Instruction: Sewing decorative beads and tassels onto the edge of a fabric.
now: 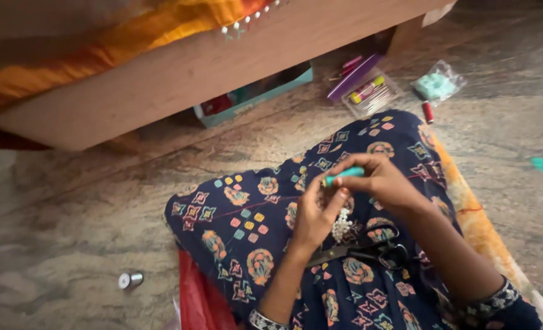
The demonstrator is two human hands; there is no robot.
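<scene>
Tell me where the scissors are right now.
In the head view, the black-handled scissors lie on the person's patterned lap, low and right of centre, just below the white beads and between the left hand and right forearm.

Two hands, the left hand point(316, 214) and the right hand point(384, 181). One teal tube point(345, 175). One pair of scissors point(369, 250). One silver spool point(130, 280) far left. One red spool point(428, 112). Two clear bags, maybe: one point(370, 95) and another point(438, 85). One teal box point(256, 101).

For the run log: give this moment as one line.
left hand: pinching white bead string | right hand: holding teal tool | scissors: on lap | spool: on floor
</scene>
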